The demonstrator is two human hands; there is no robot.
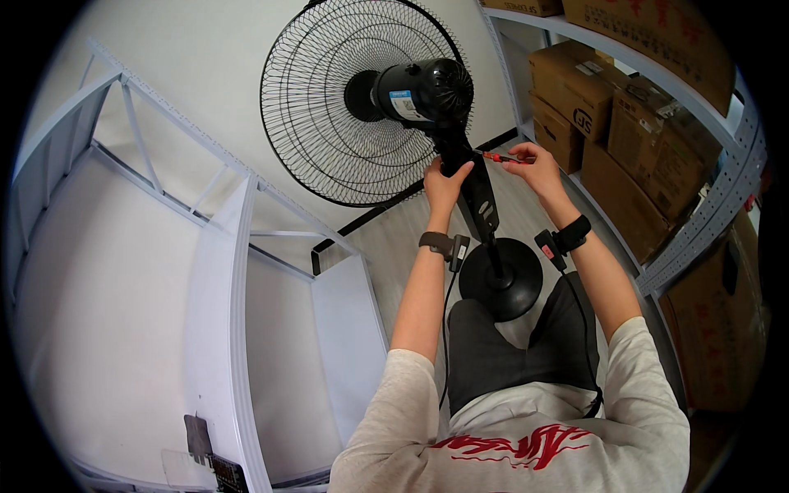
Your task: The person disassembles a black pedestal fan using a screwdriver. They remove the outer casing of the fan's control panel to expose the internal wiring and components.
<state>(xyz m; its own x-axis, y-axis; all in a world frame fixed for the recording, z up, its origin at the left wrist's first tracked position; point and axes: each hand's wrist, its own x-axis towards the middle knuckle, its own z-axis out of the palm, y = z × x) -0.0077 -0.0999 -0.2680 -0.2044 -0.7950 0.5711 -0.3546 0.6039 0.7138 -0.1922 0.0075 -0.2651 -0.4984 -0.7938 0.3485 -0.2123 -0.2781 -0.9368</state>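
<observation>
A black pedestal fan (448, 90) stands in front of me, its round wire cage turned to the left. Its motor housing sits on a dark neck (457, 154), above a control column (480, 201) and a round base (518, 289) on the floor. My left hand (444, 187) grips the neck below the motor, thumb against its front and some fingers hidden behind it. In the fingers of my right hand (538, 171) is a red and black screwdriver (496, 157). Its shaft points left at the neck's right side; whether the tip touches a screw is too small to tell.
White metal shelving (240, 329) fills the left side, with a small dark device (228, 474) on it near the bottom. At right, a metal rack (699, 222) holds several cardboard boxes (575, 86). Cables hang from a band on each wrist. A pale wall stands behind the fan.
</observation>
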